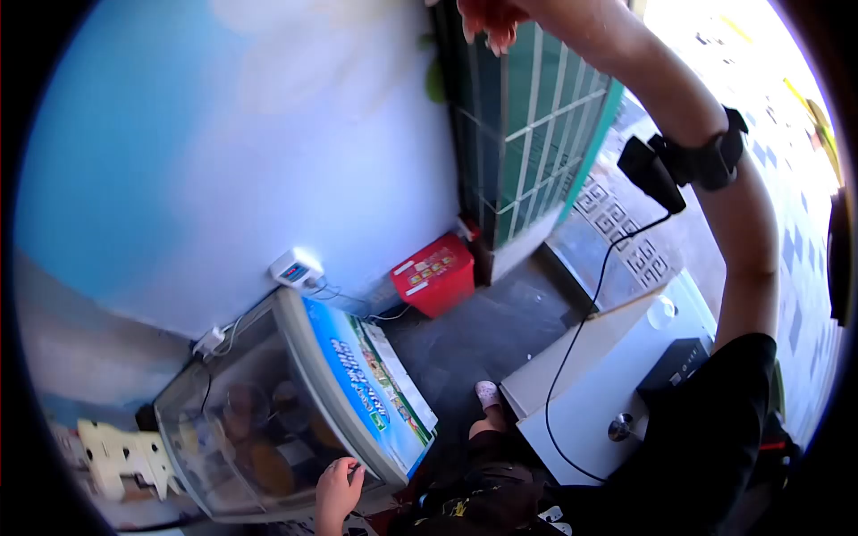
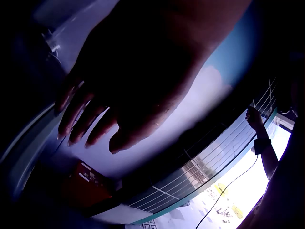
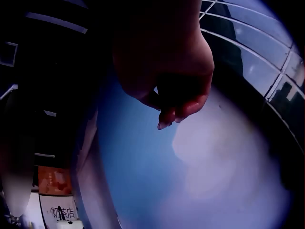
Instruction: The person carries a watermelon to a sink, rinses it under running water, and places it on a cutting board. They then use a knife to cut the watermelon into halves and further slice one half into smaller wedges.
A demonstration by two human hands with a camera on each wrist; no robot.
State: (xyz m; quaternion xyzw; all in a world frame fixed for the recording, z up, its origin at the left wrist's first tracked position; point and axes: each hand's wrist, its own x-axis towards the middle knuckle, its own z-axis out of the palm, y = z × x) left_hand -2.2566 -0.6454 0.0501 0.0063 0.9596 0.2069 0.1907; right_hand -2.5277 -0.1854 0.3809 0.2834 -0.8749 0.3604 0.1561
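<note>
My left hand (image 1: pixel 337 489) is beside the near rim of a glass-topped display freezer (image 1: pixel 299 393), low in the head view. Its fingers (image 2: pixel 81 121) reach out slightly apart in the left wrist view, with nothing held in them. Raised high, my right hand (image 1: pixel 496 20) is partly cut off by the head view's top edge. In the right wrist view its fingers (image 3: pixel 190 107) hang loosely curled in front of the blue and white wall (image 3: pixel 143 162), and no object shows in them. Containers inside the freezer look blurred through the glass.
A red bin (image 1: pixel 435 277) stands against the wall by the green-tiled pillar (image 1: pixel 536 134). A small white box with a display (image 1: pixel 297 268) sits above the freezer, with cords trailing. A white cabinet (image 1: pixel 581 402) stands at right; a black cable (image 1: pixel 572 357) hangs across it from the right wrist.
</note>
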